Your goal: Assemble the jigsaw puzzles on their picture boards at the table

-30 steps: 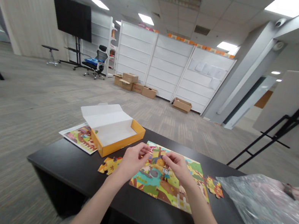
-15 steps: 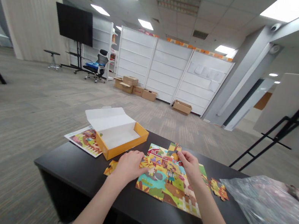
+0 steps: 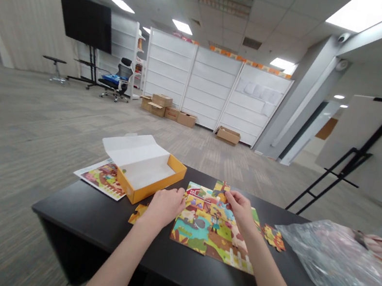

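Note:
A partly joined farm puzzle (image 3: 193,232) lies on the black table (image 3: 90,209). My right hand (image 3: 238,208) pinches a puzzle piece with a tree on it (image 3: 220,187) at the puzzle's top edge. At the puzzle's upper left edge is my left hand (image 3: 166,205), its fingers drawn together; whatever lies between them is too small to make out. Loose yellow pieces (image 3: 137,213) sit left of my left hand, partly behind it. More loose pieces (image 3: 274,238) are to the right of the puzzle.
An open yellow box (image 3: 149,180) with a white inside stands at the table's back left, partly over a printed picture sheet (image 3: 105,179). A clear plastic bag (image 3: 336,262) covers the right side. Cardboard boxes (image 3: 161,103) are on the floor far ahead.
My left hand has drawn back a little from the puzzle, and its fingers have come together at the upper left edge. My right hand stays on the tree piece. The view has shifted slightly.

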`<move>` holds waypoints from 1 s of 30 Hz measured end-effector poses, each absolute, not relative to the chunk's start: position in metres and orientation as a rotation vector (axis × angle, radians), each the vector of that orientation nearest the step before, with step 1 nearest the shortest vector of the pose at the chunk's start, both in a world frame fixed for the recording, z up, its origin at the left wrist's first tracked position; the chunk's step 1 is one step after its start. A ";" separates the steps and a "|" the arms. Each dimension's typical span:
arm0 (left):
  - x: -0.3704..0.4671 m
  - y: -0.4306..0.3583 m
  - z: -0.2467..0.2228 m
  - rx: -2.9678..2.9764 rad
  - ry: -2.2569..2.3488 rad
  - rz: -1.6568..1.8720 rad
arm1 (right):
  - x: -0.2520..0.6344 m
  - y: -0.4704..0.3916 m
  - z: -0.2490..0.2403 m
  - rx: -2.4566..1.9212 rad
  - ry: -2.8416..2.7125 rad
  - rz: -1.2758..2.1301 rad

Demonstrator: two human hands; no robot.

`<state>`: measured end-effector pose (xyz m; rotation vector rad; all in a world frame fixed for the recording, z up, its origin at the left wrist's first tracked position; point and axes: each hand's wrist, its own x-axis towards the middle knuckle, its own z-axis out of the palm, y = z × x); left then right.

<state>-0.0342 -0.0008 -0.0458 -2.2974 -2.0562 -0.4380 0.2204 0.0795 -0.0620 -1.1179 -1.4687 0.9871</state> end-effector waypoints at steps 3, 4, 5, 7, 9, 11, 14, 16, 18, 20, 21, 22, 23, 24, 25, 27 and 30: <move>-0.037 -0.002 -0.046 -2.272 -2.078 -0.442 | 0.220 0.079 -0.062 -1.119 -1.484 0.993; -0.038 -0.003 -0.047 -2.269 -2.084 -0.441 | 0.220 0.079 -0.062 -1.116 -1.489 0.993; -0.039 -0.004 -0.047 -2.276 -2.084 -0.443 | 0.220 0.079 -0.062 -1.111 -1.491 0.995; -0.041 -0.008 -0.049 -2.309 -2.078 -0.461 | 0.221 0.079 -0.062 -1.096 -1.483 0.998; -0.044 -0.012 -0.049 -2.344 -2.076 -0.486 | 0.221 0.079 -0.061 -1.079 -1.461 1.006; -0.047 -0.015 -0.048 -2.355 -2.098 -0.522 | 0.222 0.079 -0.061 -1.066 -1.439 1.015; -0.051 -0.017 -0.043 -2.333 -2.131 -0.596 | 0.221 0.078 -0.059 -1.062 -1.427 1.024; -0.054 -0.016 -0.041 -2.274 -2.163 -0.621 | 0.221 0.077 -0.058 -1.069 -1.433 1.024; -0.056 -0.015 -0.042 -2.195 -2.201 -0.631 | 0.220 0.076 -0.056 -1.080 -1.440 1.014; -0.057 -0.015 -0.046 -2.155 -2.211 -0.663 | 0.220 0.075 -0.054 -1.093 -1.447 1.000; -0.057 -0.016 -0.048 -2.164 -2.198 -0.690 | 0.219 0.074 -0.053 -1.098 -1.450 0.994; -0.058 -0.018 -0.050 -2.185 -2.178 -0.723 | 0.219 0.073 -0.052 -1.103 -1.453 0.989; -0.058 -0.020 -0.051 -2.209 -2.155 -0.763 | 0.219 0.073 -0.052 -1.106 -1.456 0.987; -0.059 -0.022 -0.052 -2.225 -2.133 -0.810 | 0.219 0.073 -0.051 -1.110 -1.456 0.988; -0.060 -0.025 -0.051 -2.223 -2.118 -0.861 | 0.219 0.072 -0.051 -1.111 -1.455 0.990; -0.063 -0.032 -0.048 -2.189 -2.099 -0.939 | 0.218 0.073 -0.051 -1.110 -1.449 0.993; -0.071 -0.043 -0.042 -2.198 -2.079 -0.885 | 0.217 0.073 -0.051 -1.099 -1.447 0.984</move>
